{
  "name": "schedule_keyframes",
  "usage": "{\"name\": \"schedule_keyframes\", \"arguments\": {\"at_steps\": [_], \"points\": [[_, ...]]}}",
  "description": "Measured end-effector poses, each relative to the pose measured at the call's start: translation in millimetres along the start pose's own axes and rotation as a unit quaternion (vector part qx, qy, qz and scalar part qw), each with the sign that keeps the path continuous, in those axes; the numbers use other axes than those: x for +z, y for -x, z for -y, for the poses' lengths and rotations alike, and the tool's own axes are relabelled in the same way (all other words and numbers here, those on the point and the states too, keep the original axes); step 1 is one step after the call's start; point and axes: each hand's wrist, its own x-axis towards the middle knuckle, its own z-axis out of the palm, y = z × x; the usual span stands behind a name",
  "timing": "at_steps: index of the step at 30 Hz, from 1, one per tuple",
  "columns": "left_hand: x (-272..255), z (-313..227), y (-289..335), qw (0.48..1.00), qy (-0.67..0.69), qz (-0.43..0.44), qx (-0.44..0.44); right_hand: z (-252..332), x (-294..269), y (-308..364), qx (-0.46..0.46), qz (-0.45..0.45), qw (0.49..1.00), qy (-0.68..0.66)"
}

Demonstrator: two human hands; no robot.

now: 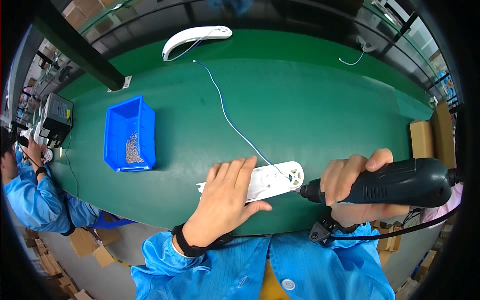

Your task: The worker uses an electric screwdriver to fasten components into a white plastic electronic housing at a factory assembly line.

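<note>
A long white plastic housing (267,183) with a round, slotted end lies near the table's front edge. My left hand (220,202) rests across it, fingers over the far side and thumb along the near side, gripping it. A thin white-and-blue cable (232,122) runs from its round end away over the table. In my right hand (350,185) is a black electric screwdriver (400,182), held sideways with the fingers wrapped round its body. Its tip points left and meets the housing's round end; whether a screw is there I cannot tell.
A blue bin (145,132) with many small screws (133,150) stands to the left. A curved white housing (197,36) with a cable lies at the back. Cardboard boxes (422,140) are at right, a dark box-shaped device (56,120) at left, where another person (37,195) works.
</note>
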Motion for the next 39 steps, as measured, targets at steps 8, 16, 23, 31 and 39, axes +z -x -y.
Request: {"name": "schedule_keyframes", "arguments": {"at_steps": [8, 16, 23, 31, 39], "points": [[11, 1, 1, 1.0, -0.027, 0.005, 0.0, -12, -3, 5, -0.017, -0.036, 0.998, 0.053], [11, 5, -1, 1.0, -0.021, 0.007, -0.002, -18, -3, 7, -0.013, -0.08, 0.991, 0.108], [11, 2, -2, 1.0, -0.02, 0.017, -0.005, -24, -10, 8, -0.008, 0.007, 0.994, 0.106], [13, 6, -5, 1.0, -0.025, 0.014, -0.003, -33, -6, 8, -0.019, -0.087, 0.989, 0.117], [-24, 35, -10, 0.998, -0.049, 0.026, -0.007, 4, -15, -31, 0.141, 0.214, 0.965, -0.052]]}}
